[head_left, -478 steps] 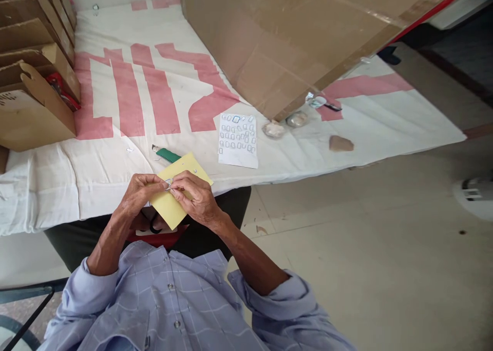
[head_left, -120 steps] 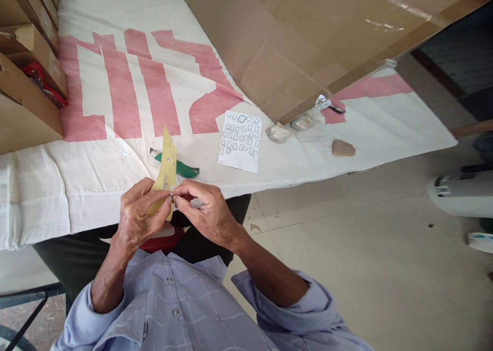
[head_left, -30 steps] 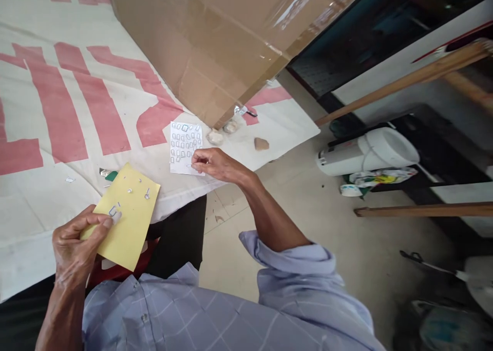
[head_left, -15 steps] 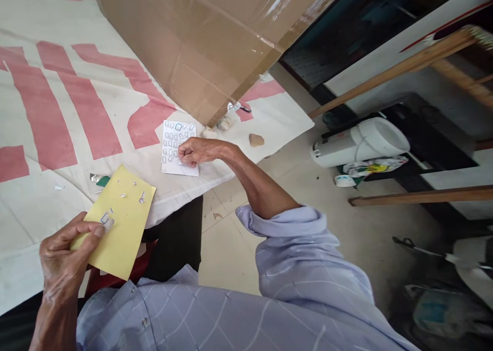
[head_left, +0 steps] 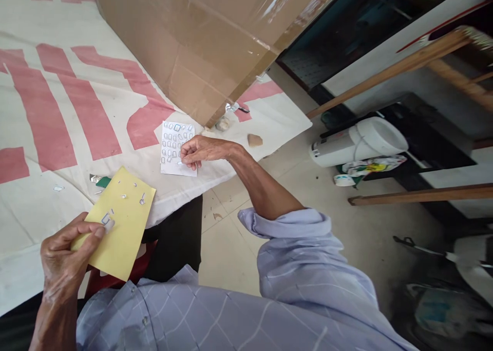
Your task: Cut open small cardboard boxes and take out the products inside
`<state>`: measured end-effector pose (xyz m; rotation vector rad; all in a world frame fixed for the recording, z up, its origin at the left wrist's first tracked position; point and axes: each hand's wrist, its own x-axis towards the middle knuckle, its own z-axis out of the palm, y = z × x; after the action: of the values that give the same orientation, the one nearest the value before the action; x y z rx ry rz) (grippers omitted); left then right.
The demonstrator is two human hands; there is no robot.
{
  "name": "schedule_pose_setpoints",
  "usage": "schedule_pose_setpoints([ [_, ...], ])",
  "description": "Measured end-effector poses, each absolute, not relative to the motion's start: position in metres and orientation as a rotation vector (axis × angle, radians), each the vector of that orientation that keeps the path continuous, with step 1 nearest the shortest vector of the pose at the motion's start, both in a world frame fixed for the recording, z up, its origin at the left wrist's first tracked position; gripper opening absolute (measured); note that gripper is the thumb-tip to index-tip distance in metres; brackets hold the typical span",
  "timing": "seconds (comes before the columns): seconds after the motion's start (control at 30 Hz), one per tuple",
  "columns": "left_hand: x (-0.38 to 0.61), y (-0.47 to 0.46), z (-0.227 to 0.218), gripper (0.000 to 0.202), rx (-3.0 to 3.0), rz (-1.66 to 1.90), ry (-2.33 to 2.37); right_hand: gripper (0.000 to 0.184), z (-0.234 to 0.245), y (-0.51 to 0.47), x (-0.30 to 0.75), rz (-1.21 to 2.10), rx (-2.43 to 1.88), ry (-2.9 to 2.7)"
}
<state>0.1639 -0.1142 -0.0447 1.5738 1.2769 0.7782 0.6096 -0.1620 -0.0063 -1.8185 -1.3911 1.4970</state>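
Observation:
My left hand point(head_left: 71, 245) is closed on the lower left edge of a yellow sheet of paper point(head_left: 127, 243), thumb on top. Several small cut bits of paper lie on the sheet, among them a dark-outlined piece point(head_left: 106, 218) by the thumb tip. My right hand point(head_left: 200, 150) is over the right part of a white card point(head_left: 169, 169) on the table, its fingers curled together; whatever they pinch, if anything, is hidden. Rows of small outlined rectangles cover that card, and one pale piece point(head_left: 178, 162) lies just beside the fingertips.
A green utility knife point(head_left: 100, 181) lies behind the yellow sheet on the cloth-covered table point(head_left: 146, 27). A big cardboard box point(head_left: 185, 42) stands at the back. Near its corner are a crumpled lump point(head_left: 222, 124) and a brown scrap point(head_left: 254, 140). A white bucket point(head_left: 358, 140) is off to the right.
My right hand has shifted slightly to the right over the white card, showing a little more of the pale piece. My left hand and the yellow sheet have hardly moved.

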Motion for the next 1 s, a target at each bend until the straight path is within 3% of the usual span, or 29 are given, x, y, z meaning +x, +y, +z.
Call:
schedule_pose_setpoints([
  [0.37,0.176,-0.125,-0.028,0.02,1.393,0.81,1.314,0.015,-0.025,-0.137,0.605,1.511,-2.013,-1.418],
  [0.8,0.179,-0.125,-0.025,0.026,1.377,0.784,1.331,0.015,-0.009,-0.133,0.583,1.032,-2.391,-1.763],
  [1.0,0.177,-0.124,-0.026,0.025,1.404,0.777,1.324,0.015,-0.008,-0.13,0.583,0.98,-2.449,-1.908],
])
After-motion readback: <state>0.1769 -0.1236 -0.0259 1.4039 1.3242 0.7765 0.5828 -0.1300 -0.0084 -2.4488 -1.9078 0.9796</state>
